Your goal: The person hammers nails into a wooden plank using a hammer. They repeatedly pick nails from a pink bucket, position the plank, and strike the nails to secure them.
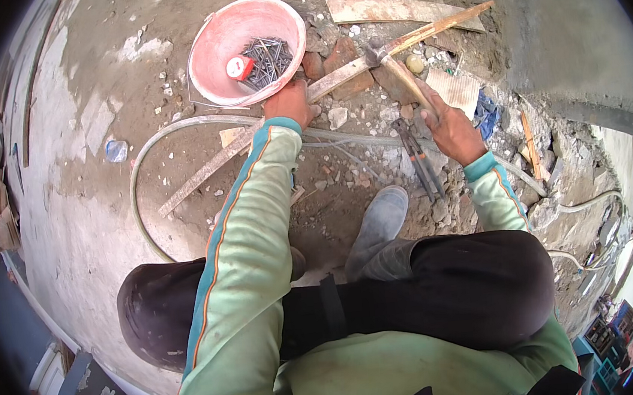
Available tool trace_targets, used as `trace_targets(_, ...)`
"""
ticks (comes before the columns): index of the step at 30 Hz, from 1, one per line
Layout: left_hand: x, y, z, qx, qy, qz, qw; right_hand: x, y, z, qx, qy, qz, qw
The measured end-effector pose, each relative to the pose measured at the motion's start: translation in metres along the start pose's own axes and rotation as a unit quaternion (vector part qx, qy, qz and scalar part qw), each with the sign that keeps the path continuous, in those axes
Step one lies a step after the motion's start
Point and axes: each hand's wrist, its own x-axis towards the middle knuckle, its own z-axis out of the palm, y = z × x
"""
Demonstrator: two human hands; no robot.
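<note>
My left hand (290,106) is closed around a long wooden strip (212,169), just under the rim of a pink bucket (206,53); some of its fingers are hidden. Inside the bucket lie many loose nails (268,59) and a small red-and-white round object (240,68). The fingers of my right hand (455,131) wrap round the wooden handle of a hammer (406,80). Its metal head rests against or just over the strip, right of the bucket; contact is hard to tell. Pincers (419,160) with dark and orange handles lie below the hammer.
A pale hose (138,175) loops over the dirt floor. Broken stones (345,56) and a wide board (390,10) lie beyond the strip. A blue cloth (486,113) and rubble sit at right, beside a concrete edge (587,110). My boot (380,218) stands near the pincers.
</note>
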Motion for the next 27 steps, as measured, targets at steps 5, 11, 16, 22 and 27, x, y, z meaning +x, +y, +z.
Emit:
trace_targets(5,-0.019,-0.016,0.033,0.023,0.053,-0.033,0.998,-0.007,0.001,0.001,-0.011,-0.015,0.019,1.0)
trace_targets(11,-0.002,-0.041,0.033,-0.023,0.017,0.01,1.0,0.0,0.01,0.008,0.002,0.014,-0.025,1.0)
trace_targets(16,-0.006,-0.03,0.034,-0.026,0.015,-0.01,1.0,-0.008,0.005,0.01,0.02,0.028,-0.023,0.999)
trace_targets(22,-0.004,-0.036,0.037,-0.024,0.018,-0.001,1.0,-0.036,-0.033,-0.025,0.04,0.126,-0.127,0.983)
trace_targets(27,-0.004,-0.041,0.037,-0.027,0.016,0.007,0.999,-0.049,-0.052,-0.055,0.123,0.247,-0.299,0.913)
